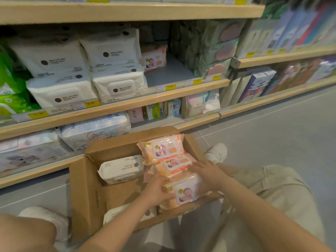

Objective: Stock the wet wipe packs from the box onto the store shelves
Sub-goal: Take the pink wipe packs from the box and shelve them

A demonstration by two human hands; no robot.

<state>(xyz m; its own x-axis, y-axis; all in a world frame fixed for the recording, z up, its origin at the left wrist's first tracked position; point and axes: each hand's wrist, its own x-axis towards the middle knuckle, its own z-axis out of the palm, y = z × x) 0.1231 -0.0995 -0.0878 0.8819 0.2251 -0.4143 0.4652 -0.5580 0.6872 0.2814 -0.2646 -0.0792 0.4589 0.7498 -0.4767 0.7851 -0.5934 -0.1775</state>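
Note:
An open cardboard box sits on the floor in front of the shelves. Inside lie three orange wet wipe packs: the nearest pack, a middle pack and a far pack. A white wipe pack lies at the box's left. My left hand grips the left side of the nearest orange pack. My right hand holds its right side, fingers also lying over the middle pack. One matching orange pack stands on the middle shelf, with bare shelf beside it.
White wipe packs fill the middle shelf's left; green-grey packs stand at its right. Lower shelves hold more packs. My white shoes and knees flank the box on the grey floor. Another shelving unit of boxed goods runs to the right.

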